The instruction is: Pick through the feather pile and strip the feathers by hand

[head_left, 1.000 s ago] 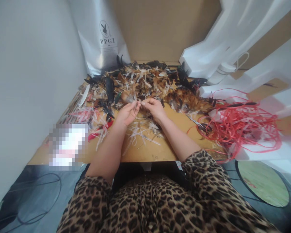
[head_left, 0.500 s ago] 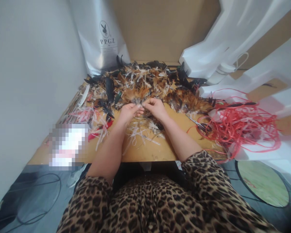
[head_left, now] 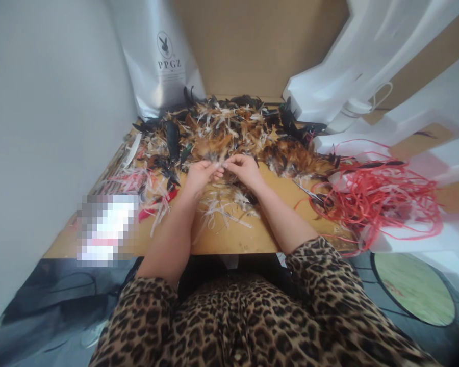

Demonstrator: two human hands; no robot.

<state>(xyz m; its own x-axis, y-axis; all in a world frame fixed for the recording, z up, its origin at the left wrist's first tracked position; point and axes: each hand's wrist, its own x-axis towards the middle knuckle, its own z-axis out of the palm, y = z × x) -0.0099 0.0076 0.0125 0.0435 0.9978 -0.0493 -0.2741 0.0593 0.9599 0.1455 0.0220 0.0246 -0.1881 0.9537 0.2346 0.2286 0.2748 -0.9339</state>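
Note:
My left hand (head_left: 203, 176) pinches the pale base of a fanned bunch of brown feathers (head_left: 213, 146) above the table's middle. Fingertip to fingertip with it, my right hand (head_left: 244, 169) is closed at the same base; whatever lies between its thumb and finger is too small to make out. A large heap of brown, white and black feathers (head_left: 229, 120) spreads behind both hands. To the right lies another bunch of brown feathers (head_left: 302, 159). Thin pale strips (head_left: 218, 209) are scattered on the table below my hands.
Scissors (head_left: 309, 192) lie right of my forearm beside a tangle of red ribbon (head_left: 386, 199). More pink and white strips (head_left: 135, 181) lie at left, near a blurred-out bright item (head_left: 109, 227). A silver bag (head_left: 168, 66) and a white lidded container (head_left: 350, 114) stand at the back.
The brown feather bunch has fanned out above my fingertips. My left hand has turned over slightly, its fingers curling in, while my right hand stays nearly in place. A dark shape appears at lower left.

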